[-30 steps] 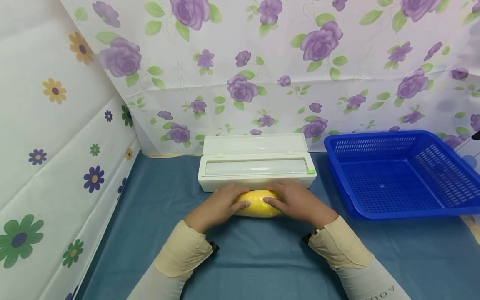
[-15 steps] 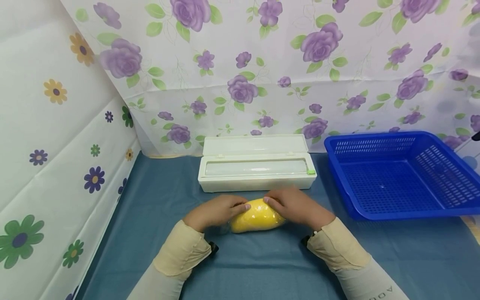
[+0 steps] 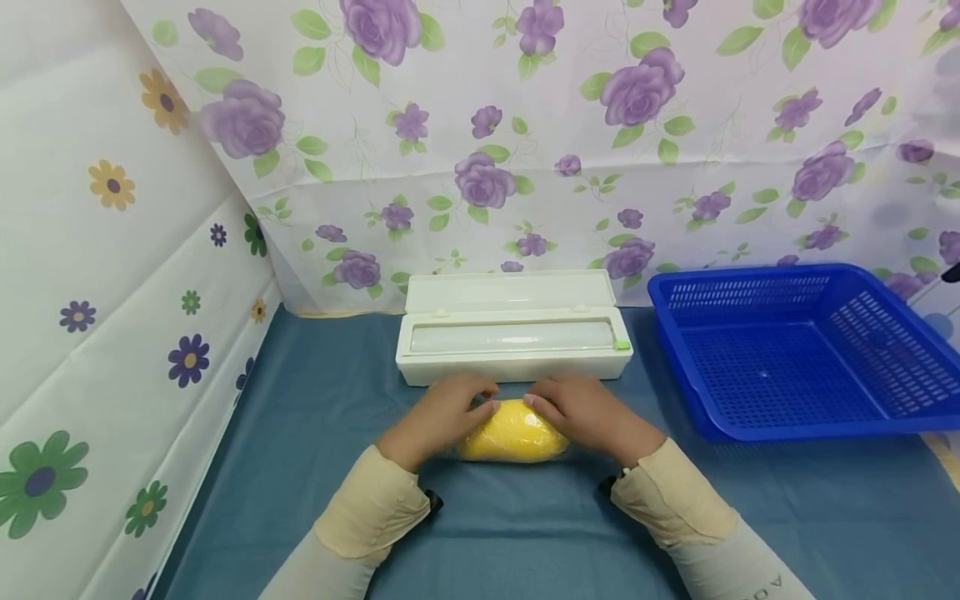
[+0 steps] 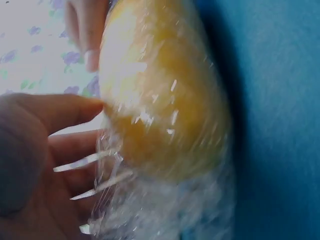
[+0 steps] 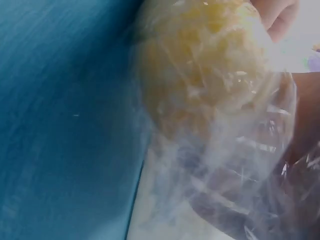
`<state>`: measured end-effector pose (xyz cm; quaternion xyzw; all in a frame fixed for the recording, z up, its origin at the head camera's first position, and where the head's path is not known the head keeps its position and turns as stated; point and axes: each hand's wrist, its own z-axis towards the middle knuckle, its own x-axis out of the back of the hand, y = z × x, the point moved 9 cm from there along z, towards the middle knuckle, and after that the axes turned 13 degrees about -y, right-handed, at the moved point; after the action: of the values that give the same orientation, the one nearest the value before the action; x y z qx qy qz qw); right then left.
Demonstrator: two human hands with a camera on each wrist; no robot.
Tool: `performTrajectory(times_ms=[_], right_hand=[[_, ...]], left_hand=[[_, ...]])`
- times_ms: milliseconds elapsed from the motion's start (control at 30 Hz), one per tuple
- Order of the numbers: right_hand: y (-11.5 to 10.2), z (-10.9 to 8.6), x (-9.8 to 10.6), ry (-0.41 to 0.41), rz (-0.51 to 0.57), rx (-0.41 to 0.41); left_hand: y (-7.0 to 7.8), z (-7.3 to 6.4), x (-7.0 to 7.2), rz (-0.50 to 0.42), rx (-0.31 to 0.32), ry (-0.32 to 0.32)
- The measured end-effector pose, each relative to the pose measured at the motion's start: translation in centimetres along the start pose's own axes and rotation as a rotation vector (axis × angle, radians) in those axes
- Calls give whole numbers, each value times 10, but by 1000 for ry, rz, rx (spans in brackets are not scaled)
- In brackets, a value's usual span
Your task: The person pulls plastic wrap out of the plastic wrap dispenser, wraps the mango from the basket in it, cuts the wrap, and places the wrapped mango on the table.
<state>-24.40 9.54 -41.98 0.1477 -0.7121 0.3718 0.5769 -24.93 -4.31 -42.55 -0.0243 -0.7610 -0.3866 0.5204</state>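
An oblong, bright yellow thing (image 3: 516, 433) wrapped in clear plastic film lies in the middle of the cloth. Its exact kind does not show through the shiny wrap. My left hand (image 3: 441, 421) grips its left end, thumb tip on the near-top side and fingers on the far side. At the other end, my right hand (image 3: 596, 419) holds it the same way. In the left wrist view, loose crinkled film (image 4: 200, 205) trails past the yellow end, with my fingers behind it. More loose film (image 5: 235, 165) hangs off the other end in the right wrist view.
Just behind the hands stands a white cling film dispenser (image 3: 517, 367) with its lid raised and a roll inside. A blue perforated plastic basket (image 3: 825, 431) is to the right. A blue-green cloth (image 3: 510, 542) covers the table; flowered sheets (image 3: 420, 167) hang behind and at the left.
The wrapped yellow thing has come nearer to me, away from the dispenser, and tilted, then levelled again. Both hands kept hold; the left hand's fingers have shifted back toward the dispenser.
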Motion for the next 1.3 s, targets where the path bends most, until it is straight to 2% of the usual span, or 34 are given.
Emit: performTrajectory(times_ms=[133,267,400,533,667,900,1067,1300], right_hand=[[-11,-2,7,54,-61,59],[-20,-3,5,50,-70,83],[-23,-1,-2,29,-64,43],[-21,0,-8,31,-56,-15],[-19,1,-11,41,-23,-59],[-11,2,-19,17,79,-96],[-7,4,-21,18,116,-88],[-1,7,-24,11,164,-72]], left_hand=[[13,-1,7,14,-59,116],[23,-2,6,71,-92,150],[25,-3,0,93,-52,116],[20,-2,-12,68,31,12],[16,2,-24,57,57,-54],[14,7,-35,155,55,-22],[14,8,-40,212,70,-29],[11,10,-42,275,49,9]])
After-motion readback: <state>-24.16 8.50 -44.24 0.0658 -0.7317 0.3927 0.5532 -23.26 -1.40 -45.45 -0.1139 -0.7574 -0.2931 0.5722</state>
